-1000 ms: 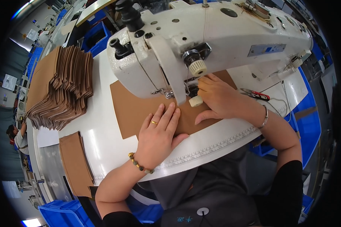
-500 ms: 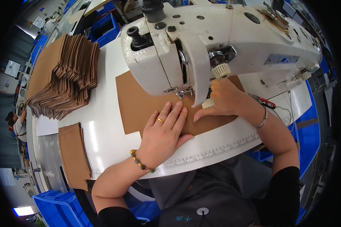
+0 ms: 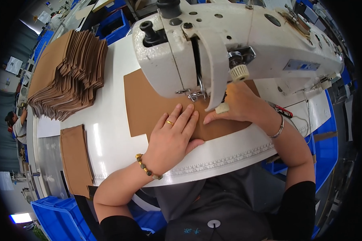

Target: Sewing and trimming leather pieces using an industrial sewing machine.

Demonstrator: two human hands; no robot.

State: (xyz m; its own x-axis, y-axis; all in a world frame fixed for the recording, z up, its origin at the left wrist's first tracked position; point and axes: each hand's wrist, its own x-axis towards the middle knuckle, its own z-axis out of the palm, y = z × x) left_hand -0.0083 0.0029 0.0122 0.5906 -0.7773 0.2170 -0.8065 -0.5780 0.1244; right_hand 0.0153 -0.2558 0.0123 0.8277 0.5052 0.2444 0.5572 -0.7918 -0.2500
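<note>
Your left hand [image 3: 169, 138] lies palm down on the brown panel [image 3: 138, 104], its grip spread flat with the thumb out to the side, pressing on it but closed around nothing. Your right hand [image 3: 241, 104] rests on the panel's right part, thumb pointing left; its fingers are partly hidden behind the sewing machine [image 3: 213, 36], so you cannot tell how far that grip is open or whether it pinches the panel. The panel lies flat on the white bench [image 3: 110, 132], running under the presser foot [image 3: 196, 95], with your left fingertips just short of it. Red-handled snips [image 3: 282, 110] lie beside your right forearm. Over to your left stand a tall brown stack [image 3: 66, 76] and, nearer you, a smaller pile [image 3: 74, 158].
</note>
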